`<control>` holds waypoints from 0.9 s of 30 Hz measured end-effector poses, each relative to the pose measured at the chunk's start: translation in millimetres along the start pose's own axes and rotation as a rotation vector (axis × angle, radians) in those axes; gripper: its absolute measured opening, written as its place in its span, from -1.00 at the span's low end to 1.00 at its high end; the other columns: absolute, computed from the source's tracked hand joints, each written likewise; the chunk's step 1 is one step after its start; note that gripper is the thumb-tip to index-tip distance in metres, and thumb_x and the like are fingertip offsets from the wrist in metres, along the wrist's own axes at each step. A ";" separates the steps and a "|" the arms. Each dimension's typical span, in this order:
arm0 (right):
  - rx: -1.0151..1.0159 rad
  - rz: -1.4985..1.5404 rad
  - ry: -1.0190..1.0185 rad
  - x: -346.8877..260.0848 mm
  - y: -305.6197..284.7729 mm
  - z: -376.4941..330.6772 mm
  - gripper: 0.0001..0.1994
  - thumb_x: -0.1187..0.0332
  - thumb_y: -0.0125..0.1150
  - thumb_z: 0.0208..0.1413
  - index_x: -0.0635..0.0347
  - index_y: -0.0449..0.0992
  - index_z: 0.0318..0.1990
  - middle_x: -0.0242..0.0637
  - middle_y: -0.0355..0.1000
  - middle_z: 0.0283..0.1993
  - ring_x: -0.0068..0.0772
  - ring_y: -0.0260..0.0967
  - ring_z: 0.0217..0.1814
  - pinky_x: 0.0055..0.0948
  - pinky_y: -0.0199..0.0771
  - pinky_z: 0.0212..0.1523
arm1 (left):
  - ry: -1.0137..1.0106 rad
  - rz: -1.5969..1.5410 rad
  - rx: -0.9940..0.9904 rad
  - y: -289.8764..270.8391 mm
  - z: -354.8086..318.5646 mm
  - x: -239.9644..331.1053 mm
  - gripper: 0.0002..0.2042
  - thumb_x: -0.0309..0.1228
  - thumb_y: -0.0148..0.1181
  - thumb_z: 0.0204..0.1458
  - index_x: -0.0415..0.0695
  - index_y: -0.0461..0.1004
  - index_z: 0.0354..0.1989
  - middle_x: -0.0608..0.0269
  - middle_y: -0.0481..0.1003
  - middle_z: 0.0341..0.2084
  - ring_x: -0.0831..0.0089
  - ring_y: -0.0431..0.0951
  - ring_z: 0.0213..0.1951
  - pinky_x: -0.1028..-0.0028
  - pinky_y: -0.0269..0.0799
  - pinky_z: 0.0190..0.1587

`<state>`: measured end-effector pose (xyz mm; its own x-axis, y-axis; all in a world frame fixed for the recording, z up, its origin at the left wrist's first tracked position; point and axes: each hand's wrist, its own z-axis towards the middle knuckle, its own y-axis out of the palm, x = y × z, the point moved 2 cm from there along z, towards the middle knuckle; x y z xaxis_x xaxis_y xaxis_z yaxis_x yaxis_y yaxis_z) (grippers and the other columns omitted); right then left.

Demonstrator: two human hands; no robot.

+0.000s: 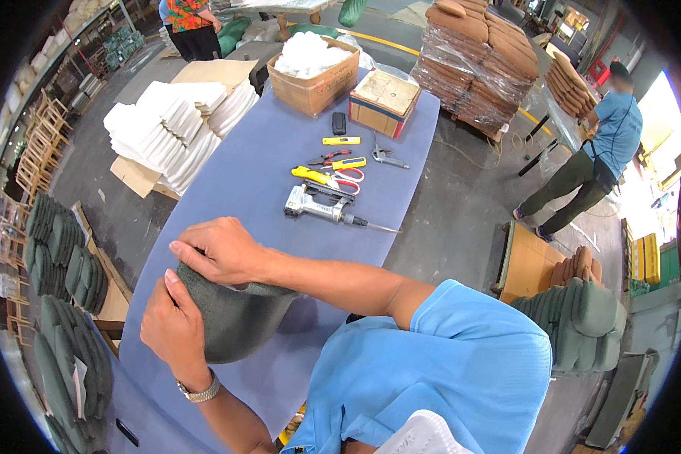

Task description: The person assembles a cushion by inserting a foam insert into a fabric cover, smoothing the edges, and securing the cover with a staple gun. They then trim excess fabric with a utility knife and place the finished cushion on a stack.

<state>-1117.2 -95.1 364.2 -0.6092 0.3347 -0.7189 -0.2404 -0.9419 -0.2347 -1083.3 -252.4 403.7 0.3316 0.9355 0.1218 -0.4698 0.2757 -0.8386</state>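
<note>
A dark green fabric cushion [238, 325] stands tilted on the blue-covered table [204, 181], close in front of me. My right hand [223, 251] is closed over its upper edge, fingers curled around the fabric. Just below and to the left, my left hand [174, 325] grips the cushion's left edge, thumb pointing up. A watch [199, 388] circles my left wrist. The cushion's far side and most fingertips are hidden. Beyond the hands lie a silver air staple gun [310, 204] with a hose, red-handled scissors [348, 180] and a yellow utility knife [312, 175].
Farther up the table are pliers [330, 157], a carton [310, 83] of white stuffing and a closed box [384, 102]. White pads [163, 132] are stacked left. Green cushions [68, 363] flank the table; others [575, 325] sit right. A person [613, 136] stands by wrapped brown cushions [477, 60].
</note>
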 end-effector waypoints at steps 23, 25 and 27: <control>-0.396 0.378 0.168 -55.8 44.5 -173.8 -0.52 0.39 0.35 0.03 0.27 0.55 0.16 -0.08 0.59 0.07 -0.12 0.56 0.11 -0.28 0.49 0.16 | -0.257 -0.690 0.404 -40.0 -165.3 -131.8 -0.67 -0.34 0.02 0.29 -0.30 0.65 -0.33 0.11 0.61 -0.50 0.38 0.65 -0.43 0.41 0.48 -0.37; -0.439 0.301 0.098 -56.5 52.2 -190.6 -0.57 0.46 0.30 -0.02 0.28 0.57 0.08 -0.08 0.60 -0.01 -0.13 0.57 0.03 -0.29 0.51 0.08 | -0.304 -0.738 0.438 -42.7 -194.2 -145.1 -0.66 -0.32 -0.01 0.30 -0.31 0.64 -0.32 0.11 0.60 -0.48 0.38 0.65 -0.43 0.42 0.47 -0.35; -0.466 0.246 0.050 -62.9 61.6 -198.7 -0.63 0.53 0.22 -0.06 0.29 0.58 -0.01 -0.09 0.58 -0.10 -0.13 0.56 -0.07 -0.30 0.52 -0.01 | -0.353 -0.776 0.476 -42.6 -220.0 -153.8 -0.64 -0.31 -0.03 0.31 -0.31 0.64 -0.31 0.11 0.59 -0.47 0.40 0.63 -0.42 0.43 0.47 -0.33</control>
<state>-943.6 -180.0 265.0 -0.5658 0.1114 -0.8170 0.2733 -0.9095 -0.3133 -934.3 -456.6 303.8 0.4606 0.4476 0.7665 -0.5312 0.8308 -0.1659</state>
